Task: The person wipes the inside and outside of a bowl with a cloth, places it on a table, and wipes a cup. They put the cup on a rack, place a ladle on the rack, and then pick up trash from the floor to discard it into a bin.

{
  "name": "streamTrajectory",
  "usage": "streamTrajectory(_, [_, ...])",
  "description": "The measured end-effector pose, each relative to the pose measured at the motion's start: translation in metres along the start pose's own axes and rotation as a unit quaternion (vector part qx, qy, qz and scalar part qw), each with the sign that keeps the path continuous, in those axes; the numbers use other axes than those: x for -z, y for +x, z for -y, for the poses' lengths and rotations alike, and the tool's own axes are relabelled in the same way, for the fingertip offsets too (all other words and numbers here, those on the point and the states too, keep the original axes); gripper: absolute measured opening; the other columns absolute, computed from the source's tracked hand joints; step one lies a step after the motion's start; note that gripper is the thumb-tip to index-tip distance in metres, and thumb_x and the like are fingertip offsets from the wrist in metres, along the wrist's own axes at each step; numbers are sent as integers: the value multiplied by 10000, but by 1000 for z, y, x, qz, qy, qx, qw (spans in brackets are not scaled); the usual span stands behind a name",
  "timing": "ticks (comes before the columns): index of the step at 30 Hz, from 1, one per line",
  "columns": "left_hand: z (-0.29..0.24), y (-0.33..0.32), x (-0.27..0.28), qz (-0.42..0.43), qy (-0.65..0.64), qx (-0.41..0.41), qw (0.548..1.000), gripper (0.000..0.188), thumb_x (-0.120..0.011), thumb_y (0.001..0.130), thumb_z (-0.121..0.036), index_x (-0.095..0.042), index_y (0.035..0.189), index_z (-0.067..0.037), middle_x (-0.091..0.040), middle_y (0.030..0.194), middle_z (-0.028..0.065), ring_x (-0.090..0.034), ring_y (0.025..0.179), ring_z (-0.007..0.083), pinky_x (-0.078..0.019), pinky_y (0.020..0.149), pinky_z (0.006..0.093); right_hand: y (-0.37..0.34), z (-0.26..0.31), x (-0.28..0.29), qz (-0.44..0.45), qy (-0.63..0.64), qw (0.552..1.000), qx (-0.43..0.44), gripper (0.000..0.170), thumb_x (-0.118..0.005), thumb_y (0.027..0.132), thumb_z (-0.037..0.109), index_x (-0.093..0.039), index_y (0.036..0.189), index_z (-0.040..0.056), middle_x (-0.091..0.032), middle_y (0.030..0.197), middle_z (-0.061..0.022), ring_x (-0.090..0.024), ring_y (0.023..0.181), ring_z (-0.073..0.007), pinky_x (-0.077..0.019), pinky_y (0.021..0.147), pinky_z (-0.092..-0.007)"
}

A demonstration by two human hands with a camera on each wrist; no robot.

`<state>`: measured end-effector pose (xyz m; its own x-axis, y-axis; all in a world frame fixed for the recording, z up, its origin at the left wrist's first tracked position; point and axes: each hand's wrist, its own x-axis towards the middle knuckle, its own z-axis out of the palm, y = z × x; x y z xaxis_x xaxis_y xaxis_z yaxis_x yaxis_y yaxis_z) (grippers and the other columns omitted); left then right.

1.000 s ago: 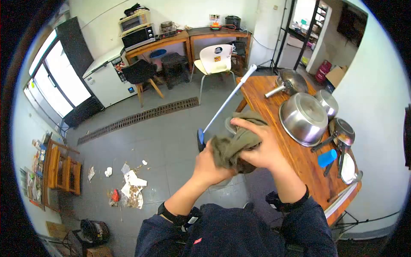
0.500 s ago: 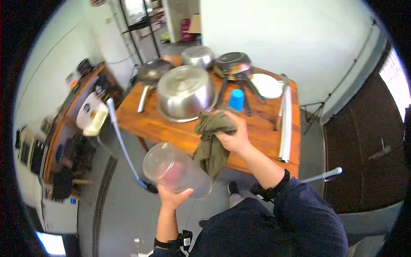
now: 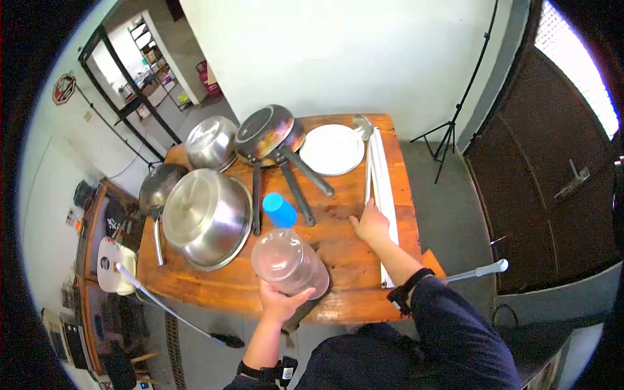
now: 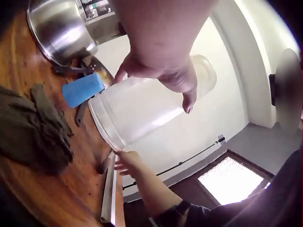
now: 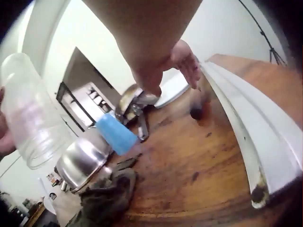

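My left hand (image 3: pixel 279 304) grips a clear plastic jar (image 3: pixel 289 260) by its lower side, the jar tilted over the table's front edge; the left wrist view shows the thumb and fingers round the jar (image 4: pixel 142 109). The right hand (image 3: pixel 374 227), fingers extended and holding nothing, is over the right part of the wooden table (image 3: pixel 348 260), beside a long white strip (image 3: pixel 383 195) and the ladle (image 3: pixel 364 127). Whether it touches the ladle's handle I cannot tell. A crumpled dark green cloth (image 5: pixel 106 198) lies on the table, mostly hidden behind the jar in the head view.
On the table are a blue cup (image 3: pixel 279 210), a large upturned steel basin (image 3: pixel 205 218), a smaller steel pot (image 3: pixel 212 143), pans (image 3: pixel 266 133) with handles pointing forward, another pan (image 3: pixel 159 188) and a white plate (image 3: pixel 331 149). A black tripod (image 3: pixel 448 136) stands beyond the right side.
The view has swung right to the table. My right hand has let go of the cloth and moved right to the strip. The jar, in my left hand, is now at the table's front edge.
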<state>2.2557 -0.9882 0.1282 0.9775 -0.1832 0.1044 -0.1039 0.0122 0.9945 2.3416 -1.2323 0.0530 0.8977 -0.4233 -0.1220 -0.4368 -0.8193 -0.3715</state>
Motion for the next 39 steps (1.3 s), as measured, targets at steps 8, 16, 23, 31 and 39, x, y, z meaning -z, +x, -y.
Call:
streamTrajectory(8, [-8, 35, -30, 38, 14, -17, 999, 668, -762, 501, -87, -396, 1052, 9, -498, 999, 92, -505, 910, 169, -425, 783, 305, 29, -24, -31, -17, 166, 982, -92, 374, -590, 640, 185, -431, 912, -16, -527, 849, -201, -524, 818, -325, -430, 699, -375])
streamTrajectory(16, [-9, 99, -85, 39, -4, -37, 999, 697, -775, 496, -156, -405, 1063, 9, -516, 992, 88, -513, 901, 174, -420, 787, 305, 2, -65, 0, -114, 337, 934, -25, 269, -561, 625, 102, -460, 850, -5, -529, 780, -191, -512, 756, -337, -407, 667, -381])
streamTrajectory(23, [73, 210, -174, -32, 187, -73, 979, 717, -753, 509, -151, -362, 1095, -14, -481, 1044, 137, -462, 972, 232, -377, 817, 327, -72, -144, 37, -214, 333, 918, -15, 267, -553, 613, 61, -475, 867, 38, -477, 643, -58, -454, 532, -151, -366, 497, -258])
streamTrajectory(31, [108, 252, -200, -55, 227, 3, 972, 742, -755, 511, -211, -324, 1086, -27, -462, 1065, 160, -456, 983, 285, -373, 812, 358, -151, -213, 37, -282, 289, 912, -71, 234, -534, 612, 31, -477, 838, 19, -427, 586, -14, -400, 496, -92, -341, 473, -221])
streamTrajectory(39, [122, 261, -200, -55, 201, 6, 978, 734, -761, 503, -209, -315, 1055, -25, -465, 1055, 168, -454, 984, 294, -378, 813, 357, -177, -220, 44, -263, 317, 904, -111, 256, -529, 635, 14, -462, 882, -12, -465, 642, -11, -454, 541, -73, -376, 499, -199])
